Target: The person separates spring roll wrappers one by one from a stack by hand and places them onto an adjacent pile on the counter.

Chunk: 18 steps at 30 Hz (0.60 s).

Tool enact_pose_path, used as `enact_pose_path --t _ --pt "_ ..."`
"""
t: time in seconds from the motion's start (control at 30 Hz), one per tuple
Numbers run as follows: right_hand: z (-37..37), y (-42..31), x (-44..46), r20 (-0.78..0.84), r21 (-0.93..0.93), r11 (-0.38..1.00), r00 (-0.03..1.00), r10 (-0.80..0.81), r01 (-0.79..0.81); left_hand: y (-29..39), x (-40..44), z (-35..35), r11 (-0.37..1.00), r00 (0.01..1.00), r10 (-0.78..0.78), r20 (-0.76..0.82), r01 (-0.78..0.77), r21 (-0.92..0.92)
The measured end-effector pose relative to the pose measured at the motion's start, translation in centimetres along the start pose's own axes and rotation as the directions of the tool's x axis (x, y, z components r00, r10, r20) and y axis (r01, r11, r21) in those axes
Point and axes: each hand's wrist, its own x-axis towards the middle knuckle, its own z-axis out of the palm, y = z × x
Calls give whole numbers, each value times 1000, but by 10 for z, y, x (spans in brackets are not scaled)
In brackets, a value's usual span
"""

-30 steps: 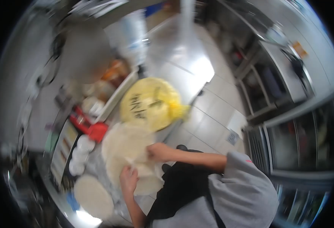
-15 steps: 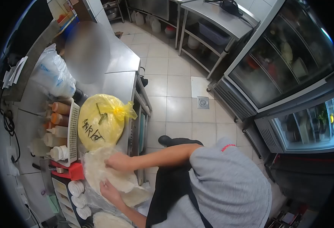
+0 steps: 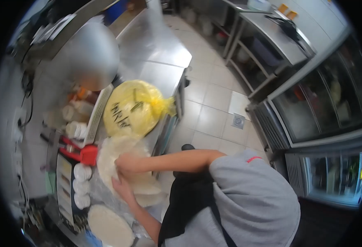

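Observation:
A stack of thin, pale round flatbread [image 3: 146,191] lies on clear plastic on the counter under both hands. My right hand [image 3: 129,162], on the upper side, is closed with its fingertips at the flatbread's edge. Just below it, my left hand [image 3: 123,188] pinches the same edge, its thumb and fingers close together. Both hands are slightly blurred. Beyond them sits a tied yellow plastic bag [image 3: 131,109] with black handwriting. Another pale round flatbread [image 3: 110,226] rests on the counter nearer the bottom of the view.
White stacked lids or cups [image 3: 82,186] and a red holder [image 3: 88,155] stand left of the flatbread. A white basket [image 3: 96,117] beside sauce bottles [image 3: 80,109] is behind. A glass-door fridge [image 3: 325,94] and a steel table [image 3: 271,35] stand across the tiled floor [image 3: 207,119].
The view has turned, so the counter items have shifted and more of the lower flatbread shows. My hands have come closer together at the flatbread's edge.

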Motion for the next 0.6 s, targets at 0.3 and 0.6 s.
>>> enact_pose_path --t 0.3,0.6 --pt "-25 20 -16 -344 235 970 938 32 54 25 -14 -59 973 941 -34 -337 108 204" --pt "-32 15 19 -72 196 973 991 -109 121 15 -25 -47 937 961 -186 -205 236 258"
